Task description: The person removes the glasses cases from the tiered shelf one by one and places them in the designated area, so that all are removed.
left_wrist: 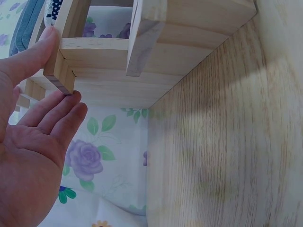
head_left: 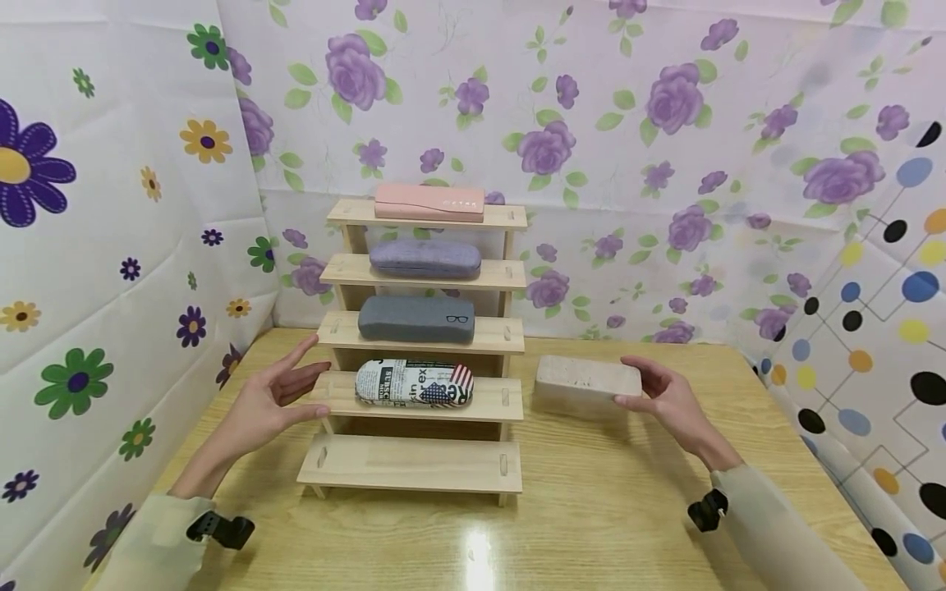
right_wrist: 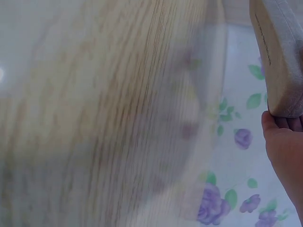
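My right hand (head_left: 674, 408) grips the right end of a beige glasses case (head_left: 587, 376), thumb in front and fingers behind. In the right wrist view, the case (right_wrist: 279, 61) appears raised off the table. At the left of a stepped wooden display rack (head_left: 410, 464), my left hand (head_left: 269, 402) holds the end of the second-lowest shelf between thumb and fingers. The left wrist view has the thumb and fingertips of that hand (left_wrist: 38, 137) on the shelf's end. On that shelf lies a newspaper-print glasses case (head_left: 414, 383); the bottom shelf is bare.
Higher shelves carry a grey-blue glasses case (head_left: 416, 318), a lavender glasses case (head_left: 424, 258) and a pink glasses case (head_left: 429, 203). Patterned cloth (head_left: 628, 205) walls enclose the wooden table (head_left: 606, 509) at the back and both sides.
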A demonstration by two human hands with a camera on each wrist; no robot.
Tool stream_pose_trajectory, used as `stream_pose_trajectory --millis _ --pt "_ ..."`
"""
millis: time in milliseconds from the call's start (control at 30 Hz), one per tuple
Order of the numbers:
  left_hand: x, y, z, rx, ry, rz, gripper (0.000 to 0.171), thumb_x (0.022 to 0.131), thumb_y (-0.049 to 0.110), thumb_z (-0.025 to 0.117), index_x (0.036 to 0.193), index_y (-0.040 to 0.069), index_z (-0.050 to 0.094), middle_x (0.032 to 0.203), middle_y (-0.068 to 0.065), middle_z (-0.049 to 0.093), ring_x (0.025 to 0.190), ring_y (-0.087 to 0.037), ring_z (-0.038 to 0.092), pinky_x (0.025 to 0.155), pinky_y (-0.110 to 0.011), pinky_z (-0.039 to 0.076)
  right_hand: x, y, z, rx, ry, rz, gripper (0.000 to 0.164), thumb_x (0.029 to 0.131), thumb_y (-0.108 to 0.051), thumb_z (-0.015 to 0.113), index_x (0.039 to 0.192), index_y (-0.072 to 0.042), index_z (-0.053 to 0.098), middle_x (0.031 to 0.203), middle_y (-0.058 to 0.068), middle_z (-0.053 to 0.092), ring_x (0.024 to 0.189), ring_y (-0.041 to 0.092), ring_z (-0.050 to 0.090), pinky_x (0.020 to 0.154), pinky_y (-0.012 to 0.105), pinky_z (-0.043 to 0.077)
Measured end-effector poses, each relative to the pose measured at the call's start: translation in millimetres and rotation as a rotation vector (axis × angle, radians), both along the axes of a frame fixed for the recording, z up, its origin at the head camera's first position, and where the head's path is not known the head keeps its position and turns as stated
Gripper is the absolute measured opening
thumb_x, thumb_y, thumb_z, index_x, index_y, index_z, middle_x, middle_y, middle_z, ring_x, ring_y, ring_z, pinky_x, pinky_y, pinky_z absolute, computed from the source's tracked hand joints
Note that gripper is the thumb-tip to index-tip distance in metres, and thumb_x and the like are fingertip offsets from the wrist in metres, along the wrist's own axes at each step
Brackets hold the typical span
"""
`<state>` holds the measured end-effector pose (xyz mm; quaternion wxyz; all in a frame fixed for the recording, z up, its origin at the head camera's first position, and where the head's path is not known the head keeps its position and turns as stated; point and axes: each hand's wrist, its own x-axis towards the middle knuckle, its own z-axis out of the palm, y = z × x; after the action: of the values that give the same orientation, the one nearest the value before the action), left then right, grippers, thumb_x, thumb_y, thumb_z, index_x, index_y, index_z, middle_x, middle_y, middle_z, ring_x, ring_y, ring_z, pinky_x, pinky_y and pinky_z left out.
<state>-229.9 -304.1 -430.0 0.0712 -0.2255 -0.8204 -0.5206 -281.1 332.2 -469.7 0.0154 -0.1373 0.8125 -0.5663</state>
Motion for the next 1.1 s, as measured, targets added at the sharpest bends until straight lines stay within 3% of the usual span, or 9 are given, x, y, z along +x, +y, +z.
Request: stream_pose_trajectory --millis 200,400,533,600,733,800,967,1100 --pt "-0.8 0.2 -1.5 -0.001 0.005 -0.003 0.103 0.087 -0.001 0.086 0.169 0.022 0.028 0.145 -0.028 0.057 0.133 -0.044 0.054 0.103 -0.020 0.050 -12.3 2.9 -3.8 0.035 -0.013 -0.026 0.076 0.094 -0.022 0.084 0.158 -0.005 0.046 0.160 0.019 0.043 0.149 0.035 0.036 0.115 0.020 0.039" --pt "-0.2 -0.4 -2.4 -0.002 0.006 0.004 0.102 0.087 -0.001 0.086 0.169 0.021 0.028 0.145 -0.028 0.058 0.133 -0.040 0.055 0.103 -0.019 0.049 -26.1 0.3 -6.4 0.036 -0.047 -0.030 0.078 0.092 -0.023 0.086 0.158 -0.007 0.047 0.158 0.017 0.045 0.149 0.033 0.038 0.122 0.038 0.037" --pt "-0.2 -0.3 -1.5 0.000 0.007 0.005 0.103 0.087 -0.002 0.085 0.169 0.021 0.028 0.145 -0.028 0.057 0.133 -0.038 0.056 0.103 -0.020 0.050 -32.7 -4.6 -6.7 0.005 -0.056 -0.025 0.078 0.092 -0.017 0.086 0.158 -0.003 0.046 0.156 0.021 0.046 0.139 0.032 0.048 0.105 0.024 0.051" --pt "-0.3 0.2 -0.4 0.001 0.006 0.006 0.103 0.087 -0.002 0.086 0.169 0.021 0.029 0.145 -0.028 0.057 0.133 -0.037 0.056 0.103 -0.021 0.050 -35.6 -5.6 -7.3 0.006 -0.060 -0.029 0.077 0.092 -0.016 0.086 0.157 -0.003 0.047 0.157 0.021 0.046 0.138 0.032 0.049 0.101 0.021 0.051" --pt "0.7 0.2 1.2 -0.002 0.003 0.009 0.102 0.087 -0.001 0.086 0.169 0.021 0.029 0.145 -0.027 0.057 0.133 -0.034 0.057 0.103 -0.021 0.050 -42.6 -5.5 -10.0 0.029 -0.064 -0.028 0.078 0.092 -0.018 0.086 0.158 -0.004 0.047 0.165 0.018 0.038 0.150 0.036 0.036 0.119 0.039 0.041" --pt "0.7 0.1 1.6 -0.004 0.004 0.008 0.102 0.087 -0.001 0.086 0.169 0.020 0.029 0.145 -0.027 0.057 0.133 -0.033 0.057 0.103 -0.021 0.050 -45.6 -5.1 -10.9 0.033 -0.067 -0.028 0.078 0.092 -0.017 0.086 0.158 -0.004 0.046 0.165 0.019 0.038 0.151 0.037 0.035 0.121 0.042 0.038" --pt "0.3 0.1 1.6 -0.007 0.003 0.004 0.102 0.087 -0.001 0.086 0.169 0.020 0.029 0.145 -0.027 0.058 0.134 -0.035 0.056 0.103 -0.021 0.050 -50.7 -4.3 -14.1 0.022 -0.080 -0.033 0.080 0.091 -0.015 0.086 0.158 -0.002 0.045 0.158 0.022 0.045 0.139 0.038 0.049 0.099 0.018 0.052" --pt "0.5 0.0 1.1 -0.006 0.003 0.003 0.102 0.087 0.000 0.086 0.169 0.020 0.029 0.145 -0.028 0.058 0.133 -0.037 0.056 0.103 -0.021 0.050 -52.3 -3.2 -16.1 0.026 -0.085 -0.032 0.081 0.091 -0.015 0.086 0.158 0.000 0.044 0.156 0.023 0.048 0.134 0.037 0.052 0.092 0.015 0.053"
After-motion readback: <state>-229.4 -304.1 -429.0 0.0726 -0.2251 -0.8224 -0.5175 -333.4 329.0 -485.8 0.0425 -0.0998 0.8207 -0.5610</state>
